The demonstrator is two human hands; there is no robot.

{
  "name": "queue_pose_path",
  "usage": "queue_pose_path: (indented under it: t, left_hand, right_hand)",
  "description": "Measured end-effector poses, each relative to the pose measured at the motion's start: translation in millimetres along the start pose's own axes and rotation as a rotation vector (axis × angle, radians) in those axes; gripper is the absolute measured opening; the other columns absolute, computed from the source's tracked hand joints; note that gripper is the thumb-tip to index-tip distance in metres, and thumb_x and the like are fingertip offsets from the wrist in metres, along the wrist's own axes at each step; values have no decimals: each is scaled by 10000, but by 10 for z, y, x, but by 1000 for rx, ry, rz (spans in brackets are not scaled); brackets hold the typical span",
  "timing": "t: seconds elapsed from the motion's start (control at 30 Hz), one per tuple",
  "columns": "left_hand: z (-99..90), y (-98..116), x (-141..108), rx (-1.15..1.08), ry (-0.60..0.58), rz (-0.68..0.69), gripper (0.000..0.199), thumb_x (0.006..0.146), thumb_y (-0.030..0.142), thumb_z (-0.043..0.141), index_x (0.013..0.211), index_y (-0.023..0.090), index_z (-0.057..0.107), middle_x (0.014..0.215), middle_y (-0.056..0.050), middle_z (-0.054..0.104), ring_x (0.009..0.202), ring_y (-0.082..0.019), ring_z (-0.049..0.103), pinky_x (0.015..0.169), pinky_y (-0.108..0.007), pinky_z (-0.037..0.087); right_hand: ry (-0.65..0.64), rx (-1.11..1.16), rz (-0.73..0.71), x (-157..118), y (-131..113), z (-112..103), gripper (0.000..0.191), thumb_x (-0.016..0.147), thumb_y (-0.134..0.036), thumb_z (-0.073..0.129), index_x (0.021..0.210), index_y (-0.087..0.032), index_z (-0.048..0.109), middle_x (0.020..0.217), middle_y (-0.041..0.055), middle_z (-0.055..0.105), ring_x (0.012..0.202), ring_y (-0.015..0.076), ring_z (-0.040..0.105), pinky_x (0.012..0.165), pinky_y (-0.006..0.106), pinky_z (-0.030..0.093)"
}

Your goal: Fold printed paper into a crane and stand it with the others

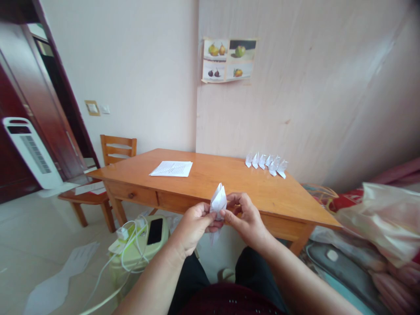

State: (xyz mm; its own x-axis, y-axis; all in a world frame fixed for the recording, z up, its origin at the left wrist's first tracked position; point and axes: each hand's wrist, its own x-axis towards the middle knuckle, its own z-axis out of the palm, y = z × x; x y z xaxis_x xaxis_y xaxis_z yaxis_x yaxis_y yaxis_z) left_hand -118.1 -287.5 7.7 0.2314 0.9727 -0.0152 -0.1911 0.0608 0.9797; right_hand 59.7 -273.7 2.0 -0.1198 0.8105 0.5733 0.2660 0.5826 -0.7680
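Observation:
A folded white paper piece point(218, 202) with pointed tips stands upright between my hands, in front of the table's near edge. My left hand point(201, 221) pinches its lower left side. On the other side, the thumb of my right hand point(244, 214) presses the paper's lower right, with the fingers curled behind. Several folded white paper figures point(262, 161) are grouped at the back right of the wooden table point(210, 175). Printed white sheets point(171, 168) lie in a stack toward the table's left.
A wooden chair point(118, 146) stands behind the table's left end. Left of my legs, a green box point(134, 249) bears a black phone point(155, 231) and white cables. Plastic bags point(380, 223) and a grey case point(341, 262) sit at the right.

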Motion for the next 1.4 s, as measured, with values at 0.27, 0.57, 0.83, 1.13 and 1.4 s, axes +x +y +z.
queue_pose_path:
  t: [0.27, 0.57, 0.83, 1.13, 1.4]
  left_hand:
    - [27, -16, 12, 115, 19, 8, 146, 886, 260, 664, 943, 133, 619, 931, -104, 733, 757, -198, 727, 685, -302, 550]
    - [42, -2, -5, 143, -15, 25, 193, 873, 301, 684, 952, 135, 627, 938, -117, 733, 780, -226, 736, 710, -338, 564]
    - [41, -83, 12, 208, -70, 66, 183, 797, 189, 698, 963, 148, 634, 917, -114, 741, 816, -248, 724, 727, -353, 536]
    - [16, -205, 77, 308, -86, 149, 211, 752, 125, 661, 953, 184, 642, 929, -79, 740, 849, -235, 695, 736, -325, 500]
    - [48, -134, 25, 277, -118, 113, 158, 804, 155, 629, 959, 171, 650, 932, -77, 743, 842, -216, 709, 757, -327, 526]
  right_hand:
    - [32, 135, -21, 84, 77, -60, 289, 843, -390, 724, 1057, -261, 580, 1282, 83, 549, 1161, 246, 547, 798, 332, 487]
    - [-107, 114, -81, 114, 9, -63, 159, 836, -390, 739, 884, -245, 697, 1244, 81, 587, 1251, 278, 493, 943, 392, 461]
    - [-139, 199, 17, 104, 79, -11, 186, 870, -405, 706, 873, -219, 700, 837, 32, 663, 781, 185, 600, 757, 334, 489]
    - [-51, 84, 28, 46, 91, 43, 242, 872, -438, 687, 786, -212, 675, 728, 28, 624, 705, 175, 565, 654, 299, 471]
    - [-1, 131, 95, 37, 97, 74, 278, 845, -462, 705, 760, -200, 663, 696, 23, 613, 666, 165, 536, 610, 281, 449]
